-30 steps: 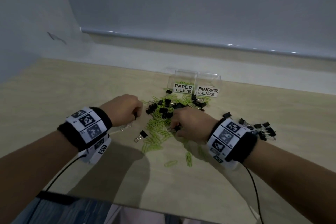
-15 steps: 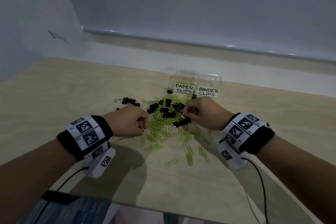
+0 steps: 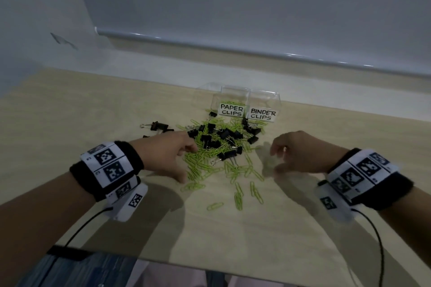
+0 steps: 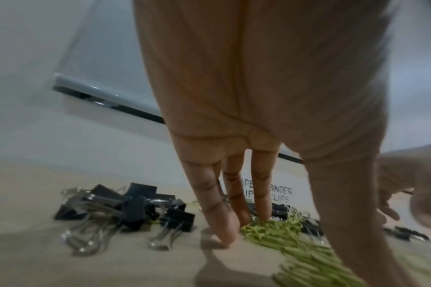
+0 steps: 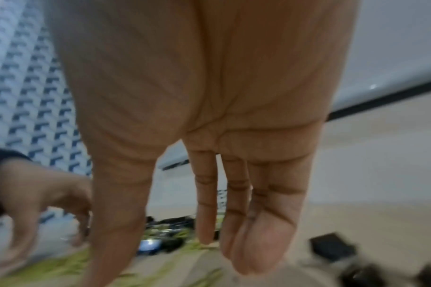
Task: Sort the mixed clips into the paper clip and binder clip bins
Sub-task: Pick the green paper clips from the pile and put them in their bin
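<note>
A mixed pile of green paper clips point(image 3: 205, 165) and black binder clips point(image 3: 224, 135) lies on the wooden table in front of two clear bins, one labelled PAPER CLIPS point(image 3: 232, 109) and one labelled BINDER CLIPS point(image 3: 262, 114). My left hand point(image 3: 187, 162) is at the pile's left edge. Its straight fingers point(image 4: 222, 229) point down and touch the table and the green paper clips point(image 4: 283, 233). My right hand point(image 3: 275, 161) hovers just right of the pile with its straight fingers point(image 5: 258, 242) holding nothing.
A few binder clips point(image 3: 158, 126) lie apart on the left, close to my left fingers in the left wrist view point(image 4: 126, 209). More loose binder clips point(image 5: 332, 246) lie to the right of my right hand. Stray paper clips point(image 3: 238, 200) lie nearer me. A wall ledge runs behind the bins.
Both hands have uncurled. The right hand no longer pinches the binder clip it held and has moved right, away from the pile. The left hand now reaches into the pile's left edge.
</note>
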A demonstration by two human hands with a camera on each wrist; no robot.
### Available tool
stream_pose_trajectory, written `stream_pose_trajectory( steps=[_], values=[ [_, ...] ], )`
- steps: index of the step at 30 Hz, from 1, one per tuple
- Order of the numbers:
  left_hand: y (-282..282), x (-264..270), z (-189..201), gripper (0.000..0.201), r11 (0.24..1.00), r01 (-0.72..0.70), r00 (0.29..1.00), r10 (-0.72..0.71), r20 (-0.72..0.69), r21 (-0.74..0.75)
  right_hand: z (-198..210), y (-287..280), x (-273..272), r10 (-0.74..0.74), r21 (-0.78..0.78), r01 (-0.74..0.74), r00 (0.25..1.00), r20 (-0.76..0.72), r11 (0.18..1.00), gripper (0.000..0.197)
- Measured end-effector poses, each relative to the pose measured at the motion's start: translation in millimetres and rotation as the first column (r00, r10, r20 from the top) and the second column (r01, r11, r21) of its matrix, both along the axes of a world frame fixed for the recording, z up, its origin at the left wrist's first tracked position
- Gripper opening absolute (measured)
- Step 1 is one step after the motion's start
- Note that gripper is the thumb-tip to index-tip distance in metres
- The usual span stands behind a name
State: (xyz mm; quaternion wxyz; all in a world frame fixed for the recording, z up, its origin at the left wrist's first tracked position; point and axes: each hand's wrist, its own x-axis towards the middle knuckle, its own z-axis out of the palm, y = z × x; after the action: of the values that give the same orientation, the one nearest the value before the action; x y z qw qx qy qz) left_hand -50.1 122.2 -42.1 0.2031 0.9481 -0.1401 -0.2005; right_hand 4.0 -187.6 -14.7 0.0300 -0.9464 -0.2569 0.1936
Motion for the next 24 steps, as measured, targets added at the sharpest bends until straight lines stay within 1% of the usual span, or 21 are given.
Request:
stream_pose_trajectory(
  steps=[2,4,6,9,14,20,24],
  values=[
    [-7.9,-0.3,-2.9,0.074,0.996,0.056,0.998,-0.057,0.009,0.071,-1.7,14.3,-19.7,0.027,-0.005,-0.027,0.995,-0.098,1.0,0.056],
    [-14.3,0.1,-4.0,0.066,0.993,0.072,0.997,-0.076,0.033,0.098,-9.9,28.0,-32.7,0.066,-0.016,-0.069,0.99,-0.123,0.997,0.068],
    [-19.7,1.8,-5.6,0.054,0.995,0.065,0.996,-0.07,0.06,0.079,-19.8,40.1,-38.0,0.095,0.032,-0.092,0.99,-0.102,0.995,0.073],
    [-28.2,4.1,-8.3,0.036,0.996,0.065,0.993,-0.07,0.097,0.054,-27.9,56.6,-38.5,0.108,0.106,-0.1,0.991,-0.076,0.989,0.068],
    [-40.2,4.3,-7.9,0.021,0.992,0.107,0.988,-0.113,0.105,0.065,-31.0,73.2,-35.9,0.19,0.099,-0.188,0.982,-0.01,0.977,0.048],
    [-49.5,3.3,-1.5,0.021,0.979,0.17,0.975,-0.183,0.124,0.111,-31.4,75.9,-32.0,0.274,0.15,-0.274,0.961,0.025,0.95,0.019],
    [-45.3,5.1,2.0,0.017,0.989,0.148,0.983,-0.15,0.103,0.027,-32.6,69.4,-28.8,0.292,0.179,-0.301,0.954,0.072,0.937,0.016]
  ],
)
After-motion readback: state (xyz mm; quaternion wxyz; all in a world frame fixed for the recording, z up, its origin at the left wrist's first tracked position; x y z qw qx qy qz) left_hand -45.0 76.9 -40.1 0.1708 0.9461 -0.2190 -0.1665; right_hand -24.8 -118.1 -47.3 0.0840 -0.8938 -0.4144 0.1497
